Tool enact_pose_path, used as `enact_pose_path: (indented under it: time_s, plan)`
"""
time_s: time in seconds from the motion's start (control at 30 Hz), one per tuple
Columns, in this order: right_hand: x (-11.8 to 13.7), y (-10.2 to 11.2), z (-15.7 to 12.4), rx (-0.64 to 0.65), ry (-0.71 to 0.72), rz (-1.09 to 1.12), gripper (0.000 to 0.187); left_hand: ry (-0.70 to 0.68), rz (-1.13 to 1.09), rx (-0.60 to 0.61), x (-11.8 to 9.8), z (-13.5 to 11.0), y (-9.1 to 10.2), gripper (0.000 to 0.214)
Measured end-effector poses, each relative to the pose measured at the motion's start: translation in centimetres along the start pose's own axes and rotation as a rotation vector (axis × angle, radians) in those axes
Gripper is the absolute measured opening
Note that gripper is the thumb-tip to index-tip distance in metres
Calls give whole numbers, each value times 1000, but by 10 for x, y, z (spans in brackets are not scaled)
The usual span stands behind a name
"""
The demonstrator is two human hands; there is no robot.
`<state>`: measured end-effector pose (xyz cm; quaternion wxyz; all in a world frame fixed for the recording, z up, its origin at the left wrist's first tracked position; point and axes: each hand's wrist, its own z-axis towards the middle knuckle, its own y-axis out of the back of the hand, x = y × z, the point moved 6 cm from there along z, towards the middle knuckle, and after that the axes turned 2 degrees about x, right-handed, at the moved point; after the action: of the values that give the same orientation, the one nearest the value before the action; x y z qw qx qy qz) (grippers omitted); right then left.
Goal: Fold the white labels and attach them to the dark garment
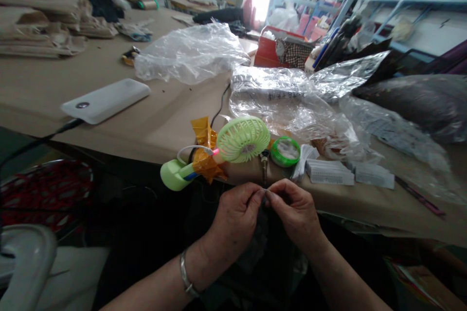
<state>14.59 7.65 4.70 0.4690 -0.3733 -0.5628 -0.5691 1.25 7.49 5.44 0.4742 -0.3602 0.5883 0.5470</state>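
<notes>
My left hand [239, 209] and my right hand [294, 211] meet just in front of the table edge, thumbs and forefingers pinched together tip to tip. Something small and pale shows between the fingertips, too tiny to name. A bracelet [186, 274] circles my left wrist. Right behind the hands, a small green fan [243, 140] is fixed to the table edge with orange tape [209, 165]. Beside it sit a round green container [285, 151] with whitish contents and stacks of white printed labels [330, 172].
A white power bank [107, 99] with a black cable lies at left. Clear plastic bags [193, 53] spread across the table [175, 102]. A red box [277, 47] stands behind. Dark pink tweezers or scissors [421, 197] lie near the right edge. A red basket [47, 194] is at lower left.
</notes>
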Motion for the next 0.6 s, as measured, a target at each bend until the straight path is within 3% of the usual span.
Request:
enact_pose_path:
  time_s: [0.6]
  plan:
    - [1,1,6,-33,16,-26,12,23,-53,-15,3,7,0,20]
